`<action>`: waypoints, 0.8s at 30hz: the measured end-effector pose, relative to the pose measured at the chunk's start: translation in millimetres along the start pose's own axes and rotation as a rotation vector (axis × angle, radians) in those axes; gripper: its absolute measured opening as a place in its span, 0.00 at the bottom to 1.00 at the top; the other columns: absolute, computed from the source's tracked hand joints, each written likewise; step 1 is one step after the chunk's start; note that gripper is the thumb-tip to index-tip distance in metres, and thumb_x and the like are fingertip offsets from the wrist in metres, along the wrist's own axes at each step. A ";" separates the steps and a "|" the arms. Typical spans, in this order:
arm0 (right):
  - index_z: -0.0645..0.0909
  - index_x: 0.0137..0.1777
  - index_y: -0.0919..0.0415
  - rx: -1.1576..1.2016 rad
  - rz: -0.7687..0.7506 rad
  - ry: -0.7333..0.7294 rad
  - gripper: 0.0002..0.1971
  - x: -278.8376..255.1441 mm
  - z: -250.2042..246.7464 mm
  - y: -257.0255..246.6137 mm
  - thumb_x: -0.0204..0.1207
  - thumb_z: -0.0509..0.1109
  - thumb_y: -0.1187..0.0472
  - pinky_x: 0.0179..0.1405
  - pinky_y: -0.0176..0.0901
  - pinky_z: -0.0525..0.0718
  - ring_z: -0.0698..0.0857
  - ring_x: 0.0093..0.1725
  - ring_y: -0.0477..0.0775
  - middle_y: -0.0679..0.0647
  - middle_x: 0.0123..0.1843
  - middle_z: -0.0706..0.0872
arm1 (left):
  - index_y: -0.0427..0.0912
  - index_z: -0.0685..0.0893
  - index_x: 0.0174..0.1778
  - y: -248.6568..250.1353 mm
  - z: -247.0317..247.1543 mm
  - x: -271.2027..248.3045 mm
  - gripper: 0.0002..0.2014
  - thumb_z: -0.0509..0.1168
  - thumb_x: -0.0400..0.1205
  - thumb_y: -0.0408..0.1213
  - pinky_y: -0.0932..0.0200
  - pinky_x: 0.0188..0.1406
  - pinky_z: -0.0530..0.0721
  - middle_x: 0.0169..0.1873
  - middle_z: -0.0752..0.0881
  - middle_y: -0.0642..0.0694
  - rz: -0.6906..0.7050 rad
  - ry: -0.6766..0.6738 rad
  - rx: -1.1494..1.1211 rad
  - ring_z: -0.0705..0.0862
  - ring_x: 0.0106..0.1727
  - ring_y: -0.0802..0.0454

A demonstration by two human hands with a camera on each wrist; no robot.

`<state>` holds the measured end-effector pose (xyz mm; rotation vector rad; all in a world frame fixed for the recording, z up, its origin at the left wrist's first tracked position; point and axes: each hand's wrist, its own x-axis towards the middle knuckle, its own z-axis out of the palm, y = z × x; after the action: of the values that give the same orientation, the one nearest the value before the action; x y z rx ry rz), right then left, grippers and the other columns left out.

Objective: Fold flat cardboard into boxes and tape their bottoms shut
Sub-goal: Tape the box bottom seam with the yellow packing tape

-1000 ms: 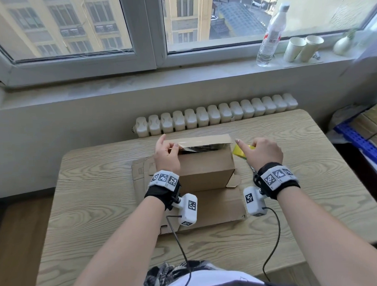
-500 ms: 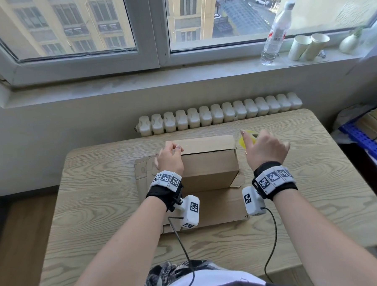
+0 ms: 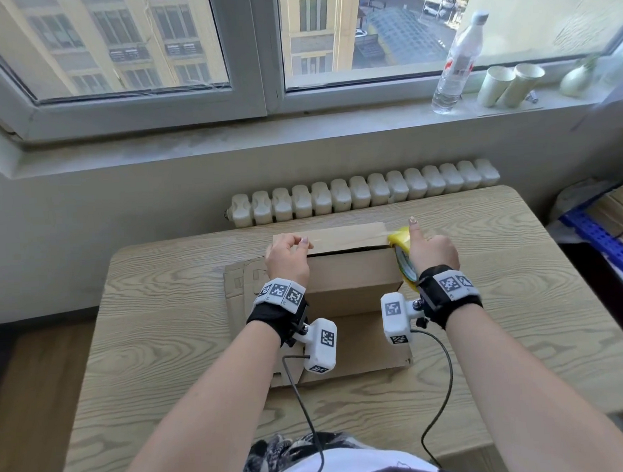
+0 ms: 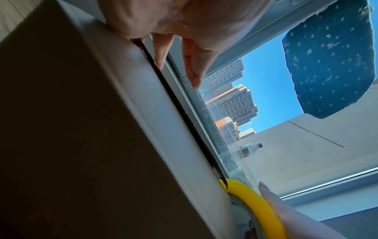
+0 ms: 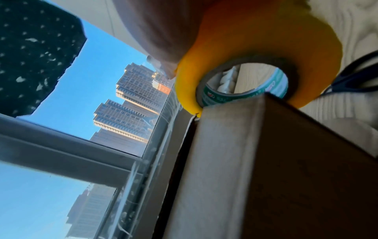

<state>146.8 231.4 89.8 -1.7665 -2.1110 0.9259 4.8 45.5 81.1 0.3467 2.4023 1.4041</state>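
Observation:
A brown cardboard box (image 3: 351, 273) stands on a flat cardboard sheet (image 3: 359, 341) in the middle of the table. A strip of clear tape (image 3: 350, 238) runs along its top. My left hand (image 3: 287, 253) rests on the top left corner, fingers (image 4: 163, 53) lying along the top seam of the box (image 4: 81, 129). At the top right corner my right hand (image 3: 430, 251) grips a yellow tape roll (image 3: 401, 252), index finger stretched out over it. The right wrist view shows the tape roll (image 5: 266, 40) hard against the corner of the box (image 5: 266, 161).
Dark blue scissors (image 5: 351, 80) lie on the wooden table (image 3: 164, 351) right of the box. A white radiator (image 3: 365, 193) runs behind the table. On the windowsill stand a water bottle (image 3: 456, 62) and paper cups (image 3: 508, 84). Blue shelving (image 3: 606, 234) with cardboard stands at right.
My right hand has drawn the tape roll rightward to the box's top right corner. The left hand went from pinching the tape end to lying on the top left corner.

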 end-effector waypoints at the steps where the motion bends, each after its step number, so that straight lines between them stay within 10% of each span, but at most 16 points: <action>1: 0.78 0.38 0.67 0.032 0.008 -0.009 0.35 0.5 0.4 0.8 0.82 0.54 0.32 0.35 0.46 0.70 0.79 0.37 0.61 0.61 0.38 0.81 | 0.51 0.84 0.36 1.9 -0.1 -1.0 0.13 0.63 0.86 0.41 0.41 0.74 0.69 0.59 0.86 0.43 0.010 -0.002 -0.007 0.76 0.72 0.41; 7: 0.68 0.29 0.60 -0.015 -0.011 -0.004 0.33 -3.8 2.8 5.8 0.81 0.53 0.30 0.33 0.47 0.68 0.77 0.36 0.60 0.56 0.31 0.76 | 0.43 0.89 0.41 -12.3 0.4 -1.8 0.11 0.64 0.86 0.37 0.49 0.80 0.61 0.76 0.76 0.38 0.006 -0.015 0.003 0.66 0.81 0.43; 15: 0.79 0.37 0.61 -0.336 -0.218 0.052 0.40 -7.1 -10.1 -6.3 0.72 0.50 0.21 0.52 0.57 0.82 0.84 0.41 0.62 0.57 0.37 0.85 | 0.38 0.86 0.43 -18.1 -1.1 0.5 0.12 0.61 0.87 0.36 0.58 0.63 0.71 0.60 0.84 0.44 -0.002 0.021 0.030 0.77 0.71 0.45; 20: 0.77 0.32 0.59 -0.577 -0.328 0.079 0.43 -6.5 -26.8 -25.4 0.60 0.54 0.14 0.60 0.56 0.78 0.79 0.36 0.57 0.52 0.27 0.76 | 0.32 0.85 0.44 -22.6 1.4 -1.4 0.11 0.60 0.86 0.31 0.60 0.53 0.68 0.38 0.73 0.64 -0.001 0.054 -0.016 0.73 0.48 0.58; 24: 0.75 0.34 0.57 -0.772 -0.402 0.101 0.37 -8.4 -35.3 -38.3 0.62 0.64 0.19 0.62 0.53 0.73 0.81 0.40 0.57 0.52 0.32 0.79 | 0.29 0.84 0.45 -22.8 4.5 0.4 0.12 0.57 0.87 0.31 0.62 0.55 0.67 0.56 0.84 0.49 0.004 0.060 -0.022 0.76 0.57 0.52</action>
<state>137.8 231.8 141.8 -1.4844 -2.8150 -0.1141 5.3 38.2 59.1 0.3083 2.4337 1.4612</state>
